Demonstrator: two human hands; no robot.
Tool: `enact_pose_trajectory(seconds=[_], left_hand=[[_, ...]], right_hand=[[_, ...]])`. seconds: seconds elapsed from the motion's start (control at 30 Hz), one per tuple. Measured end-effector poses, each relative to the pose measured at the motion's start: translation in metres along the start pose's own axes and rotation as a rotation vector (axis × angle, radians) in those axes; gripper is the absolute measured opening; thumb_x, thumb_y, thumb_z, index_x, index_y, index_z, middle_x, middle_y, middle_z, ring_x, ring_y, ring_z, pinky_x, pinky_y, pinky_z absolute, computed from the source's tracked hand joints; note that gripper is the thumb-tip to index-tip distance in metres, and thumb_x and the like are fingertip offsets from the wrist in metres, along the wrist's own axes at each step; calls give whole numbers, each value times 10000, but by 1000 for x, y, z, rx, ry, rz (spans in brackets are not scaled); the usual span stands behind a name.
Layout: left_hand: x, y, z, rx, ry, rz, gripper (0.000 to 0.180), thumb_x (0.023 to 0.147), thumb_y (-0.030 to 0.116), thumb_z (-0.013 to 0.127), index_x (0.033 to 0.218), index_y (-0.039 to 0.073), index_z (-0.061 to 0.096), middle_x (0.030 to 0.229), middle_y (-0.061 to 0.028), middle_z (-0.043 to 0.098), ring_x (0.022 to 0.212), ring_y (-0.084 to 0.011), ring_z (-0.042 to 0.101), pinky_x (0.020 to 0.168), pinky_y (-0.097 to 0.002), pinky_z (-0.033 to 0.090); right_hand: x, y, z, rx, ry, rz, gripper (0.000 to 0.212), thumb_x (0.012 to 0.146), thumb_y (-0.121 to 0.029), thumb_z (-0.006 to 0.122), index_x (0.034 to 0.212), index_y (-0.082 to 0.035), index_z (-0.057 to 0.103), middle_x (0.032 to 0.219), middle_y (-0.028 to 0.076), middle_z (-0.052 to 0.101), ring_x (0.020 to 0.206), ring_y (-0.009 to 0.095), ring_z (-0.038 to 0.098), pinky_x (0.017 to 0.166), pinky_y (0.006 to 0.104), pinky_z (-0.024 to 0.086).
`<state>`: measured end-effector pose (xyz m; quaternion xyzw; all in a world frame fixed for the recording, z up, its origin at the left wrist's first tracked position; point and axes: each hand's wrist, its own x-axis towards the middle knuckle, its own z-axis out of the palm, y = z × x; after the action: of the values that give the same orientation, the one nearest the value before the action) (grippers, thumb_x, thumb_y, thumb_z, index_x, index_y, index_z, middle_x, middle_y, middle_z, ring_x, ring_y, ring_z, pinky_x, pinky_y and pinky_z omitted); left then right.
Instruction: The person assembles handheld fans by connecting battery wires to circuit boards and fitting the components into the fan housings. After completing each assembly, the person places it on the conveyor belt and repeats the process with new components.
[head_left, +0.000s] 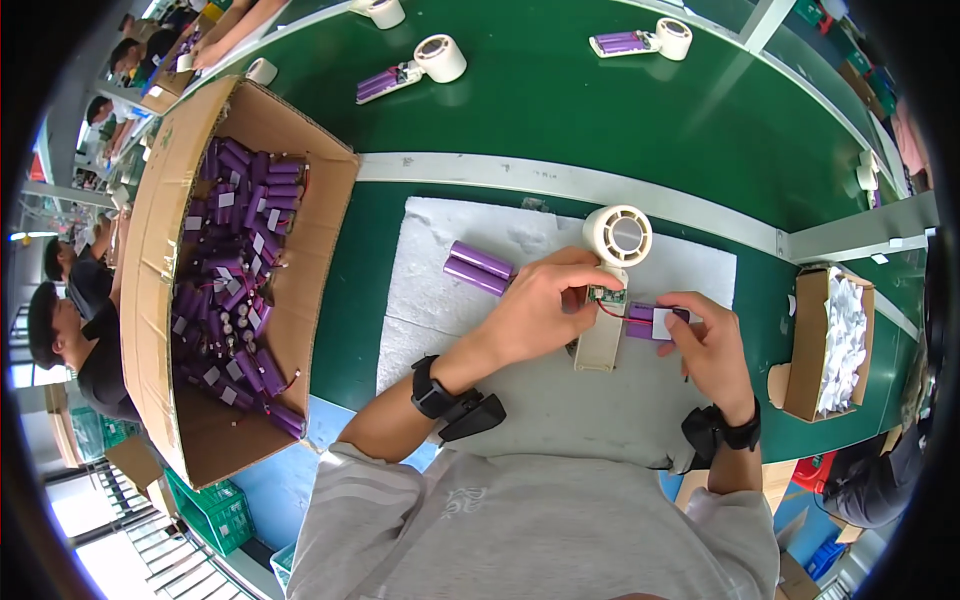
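My left hand is closed, its thumb and forefinger on either side of a small green circuit board. That board sits in the open handle of a cream handheld fan, whose round head points away from me. Between the fingers and thumb of my right hand is a purple battery pack with a white sticker, held just right of the handle. A red wire runs from the pack to the board; its plug is partly hidden. Another purple battery pack lies left of my left hand.
White foam sheet lies under the work. A cardboard box of purple battery packs stands left, a smaller box of white pieces right. Beyond a pale rail, opened fans rest on the green surface. Other people are farther left.
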<state>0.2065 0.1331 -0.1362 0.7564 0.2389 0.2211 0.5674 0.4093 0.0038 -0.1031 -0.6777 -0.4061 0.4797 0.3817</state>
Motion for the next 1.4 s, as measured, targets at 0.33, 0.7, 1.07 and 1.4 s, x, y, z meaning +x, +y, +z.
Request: enact_pose_trajectory(seconds=[0.33,0.7,1.07,1.4], left_hand=[[0,-4,6,0,97,-61,343,739,-86,584,1024,66,702,1081,-83,653,850,-148,639,705,-255,520],[3,-12,-3,250,46,204,350,693,-28,648,1001,115,733,1085,-66,667,981,-226,580,816,-340,496],[6,-13,-4,144,26,200,356,683,-2,658,1011,114,735,1014,-77,674,1023,-276,593,888,-383,494],[5,-17,2,64,69,246,319,699,-29,654,998,65,715,956,-95,671,801,-226,642,732,-322,530]], right_hand=[[-3,-2,9,-730,212,-631,112,739,-4,726,828,31,667,956,145,685,754,304,646,644,354,527],[-11,0,20,-857,221,-672,101,706,12,716,769,51,648,984,180,689,792,328,647,695,383,536],[-11,-7,13,-786,191,-646,78,714,-1,711,756,43,662,976,187,698,776,341,661,711,385,546],[-10,-2,11,-855,145,-662,69,728,9,688,782,30,650,1004,181,689,803,349,649,731,388,540]])
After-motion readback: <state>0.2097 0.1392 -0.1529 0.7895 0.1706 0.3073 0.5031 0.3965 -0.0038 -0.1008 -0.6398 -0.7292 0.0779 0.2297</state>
